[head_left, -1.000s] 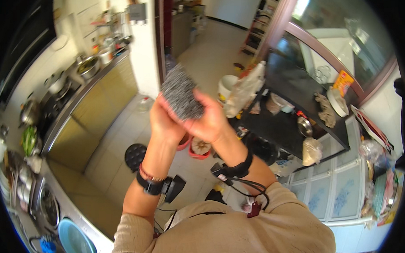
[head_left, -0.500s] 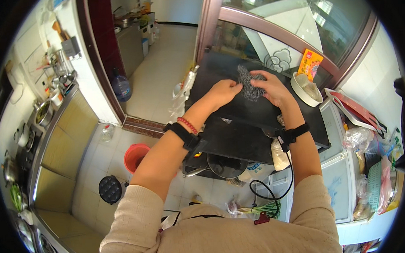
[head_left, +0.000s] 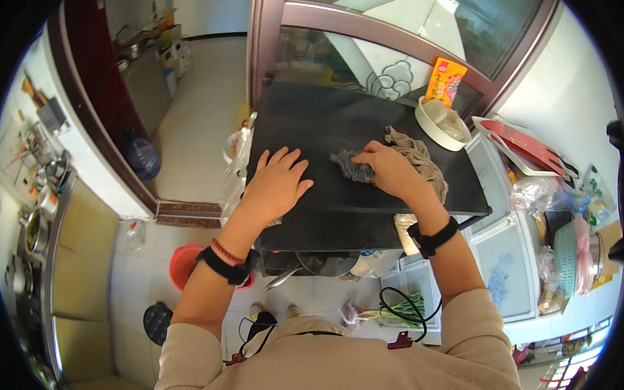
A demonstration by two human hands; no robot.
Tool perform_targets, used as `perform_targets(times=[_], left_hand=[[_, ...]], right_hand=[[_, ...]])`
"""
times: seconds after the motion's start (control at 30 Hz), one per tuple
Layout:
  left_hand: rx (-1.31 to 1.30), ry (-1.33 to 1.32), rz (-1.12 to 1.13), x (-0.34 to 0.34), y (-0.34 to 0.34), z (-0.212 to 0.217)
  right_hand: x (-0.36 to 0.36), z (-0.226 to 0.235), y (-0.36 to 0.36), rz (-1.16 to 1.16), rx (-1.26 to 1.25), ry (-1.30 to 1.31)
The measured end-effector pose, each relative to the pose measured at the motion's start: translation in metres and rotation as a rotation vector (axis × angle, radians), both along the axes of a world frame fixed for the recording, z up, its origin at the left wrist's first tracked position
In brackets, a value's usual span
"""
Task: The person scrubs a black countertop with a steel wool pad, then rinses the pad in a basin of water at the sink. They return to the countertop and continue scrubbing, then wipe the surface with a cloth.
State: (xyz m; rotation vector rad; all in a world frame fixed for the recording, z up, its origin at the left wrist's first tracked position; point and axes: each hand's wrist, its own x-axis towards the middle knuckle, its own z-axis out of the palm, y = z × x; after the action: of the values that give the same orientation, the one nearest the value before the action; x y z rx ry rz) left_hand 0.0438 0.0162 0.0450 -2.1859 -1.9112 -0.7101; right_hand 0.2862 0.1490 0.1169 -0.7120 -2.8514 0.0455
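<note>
My left hand [head_left: 278, 182] lies flat near the left part of the black table [head_left: 309, 116], its fingers spread and nothing in them. Bunched under the fingers of my right hand [head_left: 391, 170] is a dark grey, speckled scrubbing cloth [head_left: 350, 167], pressed against the tabletop. A crumpled brown rag [head_left: 418, 152] rests just to the right, partly covered by my right hand and wrist. Some of the grey cloth is hidden beneath my fingers.
A white bowl [head_left: 426, 128] with a bagged item and an orange packet [head_left: 445, 82] stand at the table's back right corner. Below are a frying pan [head_left: 325, 265] and a red bucket [head_left: 184, 263]. A glazed door frame [head_left: 382, 38] borders the far side.
My left hand has let go of the grey cloth and moved left onto the table. My right hand has lowered the cloth to the tabletop. The brown rag has come into sight.
</note>
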Motion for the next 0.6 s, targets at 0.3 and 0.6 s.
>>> perform_targets(times=[0.3, 0.6], left_hand=[[0.071, -0.082, -0.040, 0.016, 0.003, 0.002], [0.080, -0.054, -0.019, 0.003, -0.003, 0.008]], right_hand=[[0.009, -0.004, 0.043, -0.330, 0.123, -0.098], [0.006, -0.012, -0.006, -0.484, 0.163, -0.117]])
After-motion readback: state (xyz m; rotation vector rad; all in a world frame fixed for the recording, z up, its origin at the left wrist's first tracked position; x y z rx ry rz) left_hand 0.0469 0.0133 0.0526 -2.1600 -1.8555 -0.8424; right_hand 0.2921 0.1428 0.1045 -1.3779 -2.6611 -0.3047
